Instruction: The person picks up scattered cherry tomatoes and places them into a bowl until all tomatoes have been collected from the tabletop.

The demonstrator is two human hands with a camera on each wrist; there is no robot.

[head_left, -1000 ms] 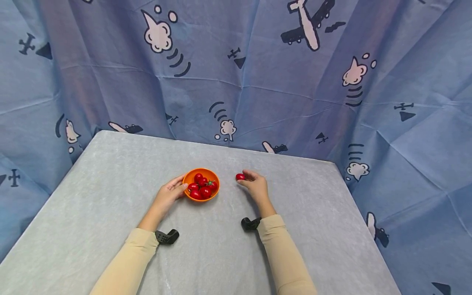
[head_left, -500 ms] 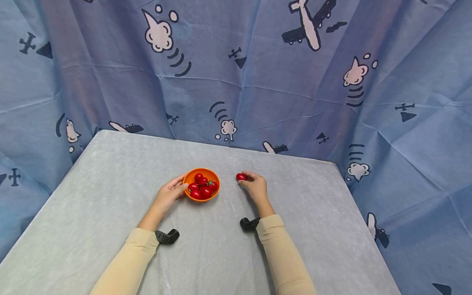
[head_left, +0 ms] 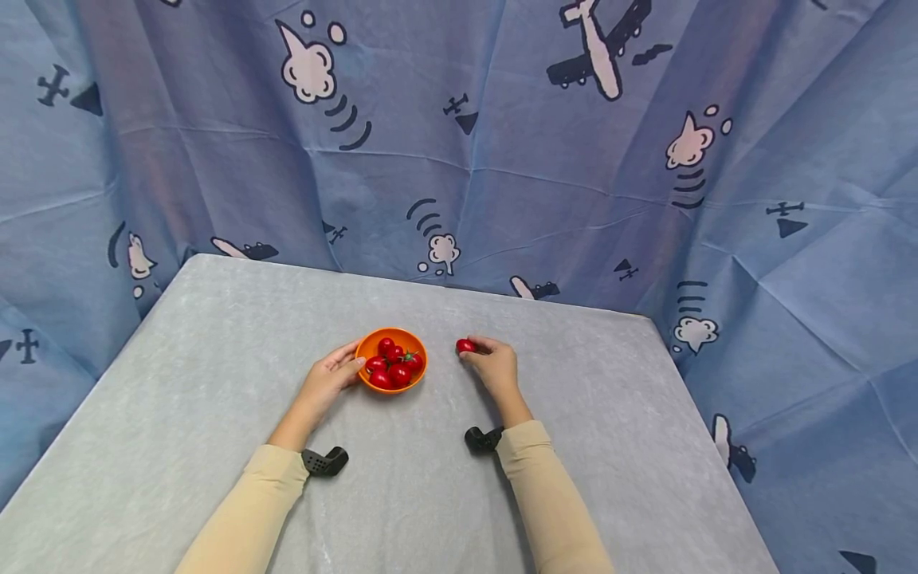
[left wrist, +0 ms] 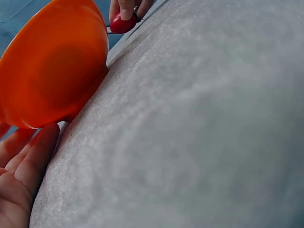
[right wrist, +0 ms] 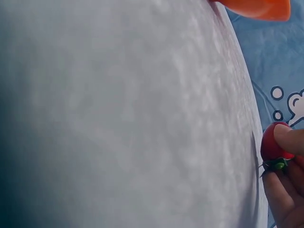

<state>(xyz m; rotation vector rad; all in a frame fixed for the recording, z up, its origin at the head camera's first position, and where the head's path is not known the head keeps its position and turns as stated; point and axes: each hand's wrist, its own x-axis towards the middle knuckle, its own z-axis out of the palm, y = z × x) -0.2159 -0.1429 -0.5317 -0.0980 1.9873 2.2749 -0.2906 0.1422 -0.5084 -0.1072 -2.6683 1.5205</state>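
Note:
A small orange bowl (head_left: 415, 373) holding several red cherry tomatoes (head_left: 390, 364) sits mid-table on the grey cloth. My left hand (head_left: 332, 376) rests against the bowl's left side, fingers touching its wall; the left wrist view shows the bowl (left wrist: 52, 66) just above those fingers (left wrist: 28, 161). My right hand (head_left: 491, 365) is just right of the bowl and pinches one cherry tomato (head_left: 465, 346) in its fingertips. The right wrist view shows that tomato (right wrist: 274, 142) with its green stem end, held low over the cloth, and the bowl's rim (right wrist: 256, 7) beyond.
The grey-covered table (head_left: 215, 383) is ringed by a blue curtain (head_left: 502, 143) printed with planes and clouds. Black wrist camera mounts (head_left: 324, 461) sit at both sleeves. The table's right edge (head_left: 688, 399) drops off near the curtain.
My right hand with the pinched tomato has crept slightly left, toward the bowl. The left hand and the bowl have stayed put.

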